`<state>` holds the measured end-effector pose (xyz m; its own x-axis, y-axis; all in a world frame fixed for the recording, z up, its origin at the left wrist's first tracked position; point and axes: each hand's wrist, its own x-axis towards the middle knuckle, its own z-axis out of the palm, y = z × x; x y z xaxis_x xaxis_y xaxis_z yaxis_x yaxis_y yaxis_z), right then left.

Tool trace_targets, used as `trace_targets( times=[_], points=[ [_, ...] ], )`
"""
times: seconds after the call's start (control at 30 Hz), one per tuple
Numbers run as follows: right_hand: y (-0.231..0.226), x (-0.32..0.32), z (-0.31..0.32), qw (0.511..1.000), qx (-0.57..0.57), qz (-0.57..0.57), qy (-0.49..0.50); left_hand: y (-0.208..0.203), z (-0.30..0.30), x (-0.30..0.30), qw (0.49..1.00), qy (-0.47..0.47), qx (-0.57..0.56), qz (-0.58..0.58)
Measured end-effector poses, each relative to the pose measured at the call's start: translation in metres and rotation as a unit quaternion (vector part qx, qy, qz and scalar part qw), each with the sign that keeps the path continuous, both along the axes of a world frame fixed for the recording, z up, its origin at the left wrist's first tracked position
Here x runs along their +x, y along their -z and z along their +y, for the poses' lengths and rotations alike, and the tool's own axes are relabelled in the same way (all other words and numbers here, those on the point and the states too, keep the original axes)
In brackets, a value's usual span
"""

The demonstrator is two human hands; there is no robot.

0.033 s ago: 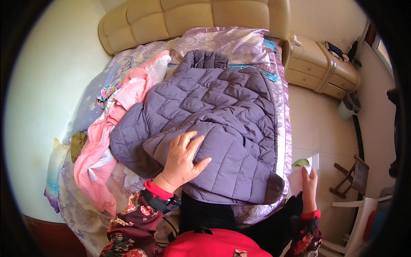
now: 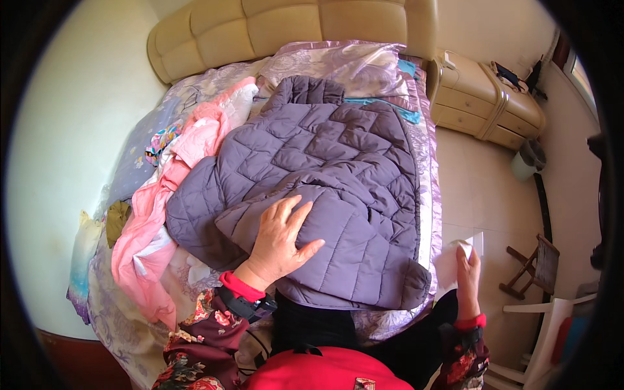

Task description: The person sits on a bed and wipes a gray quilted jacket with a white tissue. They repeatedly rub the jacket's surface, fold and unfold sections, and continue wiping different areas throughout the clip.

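Note:
A purple-grey quilted padded coat (image 2: pixel 325 146) is spread across the bed in front of me. Over its lower part is my left hand (image 2: pixel 278 240), palm down with fingers spread; it seems to rest on the fabric. Off the bed's right side, my right hand (image 2: pixel 467 279) is closed around a small white paper-like thing (image 2: pixel 464 247), its exact kind unclear. A pale sheet-like patch beside it blends with the floor tiles.
Pink-and-white bedding (image 2: pixel 172 175) lies left of the coat. Pillows (image 2: pixel 338 65) lean toward the padded headboard (image 2: pixel 286 29). On the right are a cream drawer cabinet (image 2: pixel 465 107), a bin (image 2: pixel 528 161), a folding stool (image 2: pixel 536 266) and a white chair (image 2: pixel 549 331).
The green patch that showed at the top of the white thing by my right hand is out of sight. My left hand has barely moved.

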<state>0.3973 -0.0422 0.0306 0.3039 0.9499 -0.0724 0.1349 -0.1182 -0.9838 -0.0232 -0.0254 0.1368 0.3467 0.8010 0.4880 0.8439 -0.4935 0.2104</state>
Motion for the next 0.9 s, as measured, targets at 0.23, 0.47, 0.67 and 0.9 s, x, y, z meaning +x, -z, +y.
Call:
trace_targets(
  times=[0.23,0.47,0.67,0.9],
  points=[
    [-0.051,-0.117,0.042,0.985,0.086,0.101,-0.110,0.016,0.010,0.016,0.995,0.029,-0.079,0.044],
    [-0.076,-0.160,0.039,0.983,0.110,0.050,-0.135,0.015,-0.042,0.012,0.987,0.120,-0.109,-0.023],
    [-0.090,-0.214,0.050,0.963,0.221,0.043,-0.148,0.027,-0.067,0.016,0.981,0.140,-0.135,-0.011],
    [-0.056,-0.271,0.063,0.761,0.305,-0.440,-0.366,0.036,-0.064,0.010,0.982,0.147,-0.119,-0.018]
  ],
)
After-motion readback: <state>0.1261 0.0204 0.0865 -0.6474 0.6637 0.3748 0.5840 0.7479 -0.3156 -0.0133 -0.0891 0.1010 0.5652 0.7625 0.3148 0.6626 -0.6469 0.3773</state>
